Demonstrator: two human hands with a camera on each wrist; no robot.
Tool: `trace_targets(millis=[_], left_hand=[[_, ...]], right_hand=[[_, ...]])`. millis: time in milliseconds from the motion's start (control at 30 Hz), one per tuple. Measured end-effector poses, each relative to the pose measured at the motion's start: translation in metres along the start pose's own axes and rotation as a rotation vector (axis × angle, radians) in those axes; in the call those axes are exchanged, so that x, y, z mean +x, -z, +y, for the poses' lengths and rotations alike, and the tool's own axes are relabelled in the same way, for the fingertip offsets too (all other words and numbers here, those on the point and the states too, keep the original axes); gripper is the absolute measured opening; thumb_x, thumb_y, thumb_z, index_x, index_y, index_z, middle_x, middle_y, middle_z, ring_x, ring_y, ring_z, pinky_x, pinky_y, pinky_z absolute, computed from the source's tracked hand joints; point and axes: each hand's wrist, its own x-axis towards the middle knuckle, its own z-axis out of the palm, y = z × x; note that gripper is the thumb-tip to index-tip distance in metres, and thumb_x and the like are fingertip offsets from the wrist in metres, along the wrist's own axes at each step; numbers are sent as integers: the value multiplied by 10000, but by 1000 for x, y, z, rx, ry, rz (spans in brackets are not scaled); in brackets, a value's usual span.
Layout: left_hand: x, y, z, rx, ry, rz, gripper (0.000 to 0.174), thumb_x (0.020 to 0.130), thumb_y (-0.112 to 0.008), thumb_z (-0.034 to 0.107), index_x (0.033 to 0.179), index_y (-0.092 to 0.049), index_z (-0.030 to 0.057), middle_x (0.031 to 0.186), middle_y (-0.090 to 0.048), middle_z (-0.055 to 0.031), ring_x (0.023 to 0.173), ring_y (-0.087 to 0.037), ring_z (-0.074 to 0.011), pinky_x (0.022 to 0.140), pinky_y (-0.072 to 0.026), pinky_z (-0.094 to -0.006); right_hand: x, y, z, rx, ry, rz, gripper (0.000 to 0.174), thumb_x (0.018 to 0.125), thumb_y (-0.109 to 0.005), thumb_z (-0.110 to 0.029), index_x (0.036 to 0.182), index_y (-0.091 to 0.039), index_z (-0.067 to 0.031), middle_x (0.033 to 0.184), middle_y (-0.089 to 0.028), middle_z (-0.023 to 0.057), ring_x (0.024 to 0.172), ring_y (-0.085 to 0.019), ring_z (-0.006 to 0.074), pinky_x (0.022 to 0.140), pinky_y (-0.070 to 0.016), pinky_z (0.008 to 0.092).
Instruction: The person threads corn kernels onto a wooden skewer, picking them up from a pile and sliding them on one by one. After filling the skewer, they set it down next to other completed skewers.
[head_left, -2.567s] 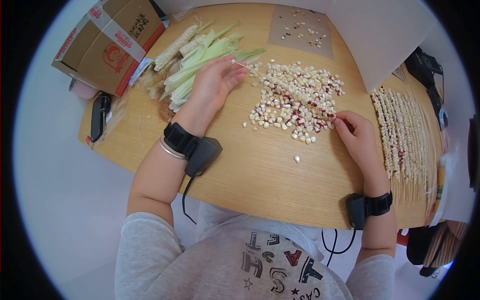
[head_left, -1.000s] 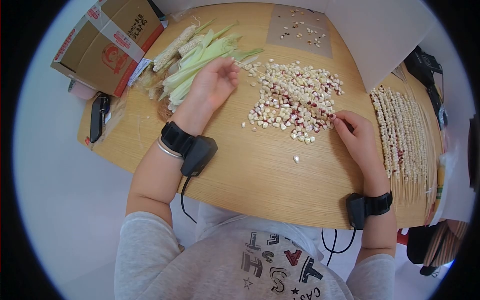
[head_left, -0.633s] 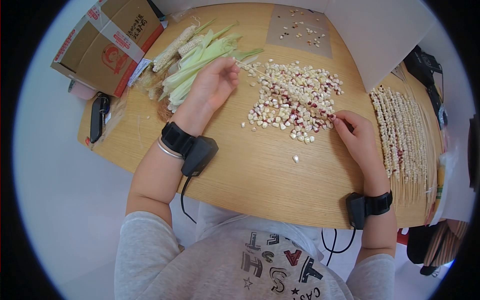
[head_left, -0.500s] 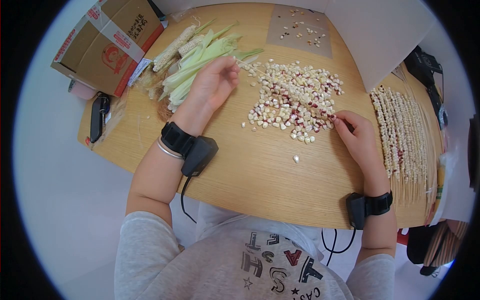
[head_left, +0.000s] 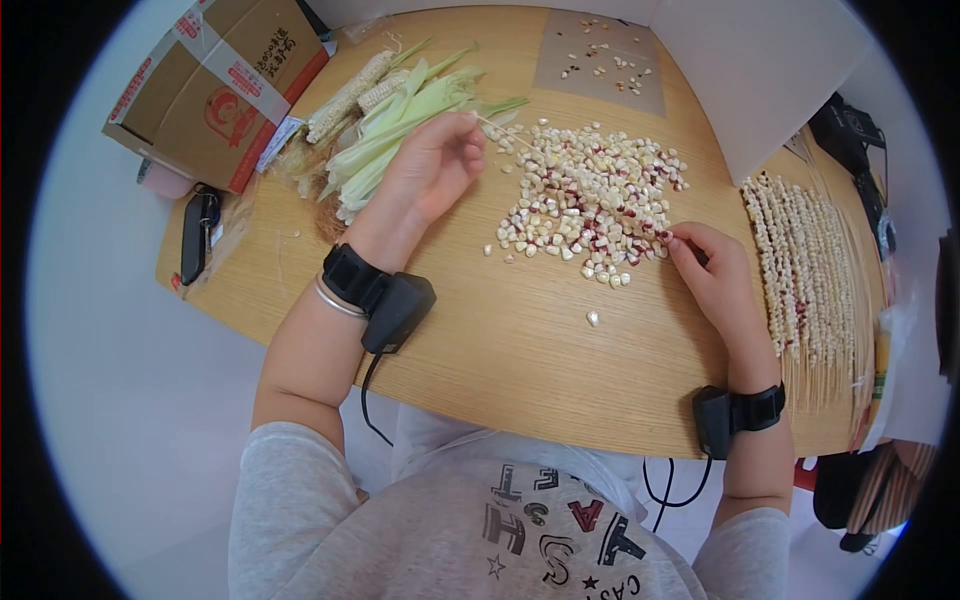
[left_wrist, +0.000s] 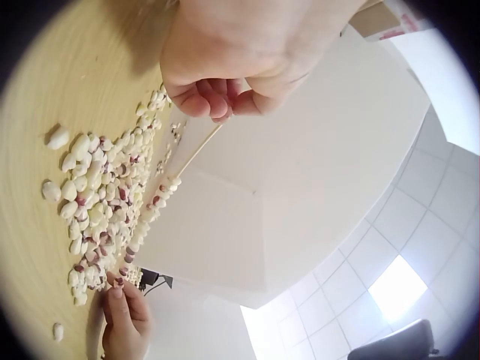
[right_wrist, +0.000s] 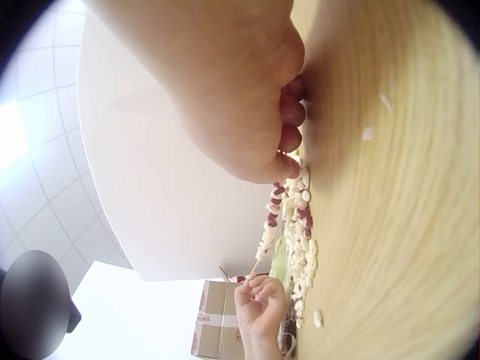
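A thin skewer (left_wrist: 199, 148) threaded with white and dark red corn kernels (left_wrist: 156, 201) stretches between both hands, slanting over a loose kernel pile (head_left: 545, 215). My left hand (head_left: 435, 168) pinches its bare end between thumb and fingertips, the other fingers curled in. At the opposite end, my right hand (head_left: 715, 275) pinches the skewer by its last dark red kernels, low beside the pile's right edge. In the right wrist view the threaded kernels (right_wrist: 271, 217) run from the right fingertips toward the left hand (right_wrist: 260, 307). Fingers partly hide both skewer ends.
Finished-looking kernel skewers (head_left: 800, 270) lie in a row at the right. Green husks (head_left: 400, 130) and stripped cobs (head_left: 350, 95) lie behind the left hand, near a cardboard box (head_left: 215, 90). A grey sheet (head_left: 600, 65) bears scattered kernels. One kernel (head_left: 593, 318) lies nearer the front.
The left hand has shifted slightly left and then a little back right, its fingers more curled than at first. The right hand stays in place, still holding the kernel end.
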Motion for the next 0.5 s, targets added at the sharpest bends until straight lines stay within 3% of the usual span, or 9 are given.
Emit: trace_targets(millis=[433, 500], left_hand=[[-6, -7, -3, 75, 41, -58, 64, 810, -581, 66, 815, -525, 34, 680, -531, -32, 597, -478, -92, 532, -407, -215], [-9, -11, -9, 140, 132, -134, 57, 813, -578, 65, 808, -536, 26, 680, -544, -39, 588, -485, -91, 524, -411, -206]], right_hand=[[-1, 1, -6, 8, -3, -22, 154, 810, -577, -103, 894, -611, 21, 710, -598, 103, 587, -520, 151, 550, -415, 261], [-1, 1, -7, 31, -7, -24, 154, 812, -579, -106, 895, -612, 20, 711, -598, 101, 591, -520, 150, 553, -416, 260]])
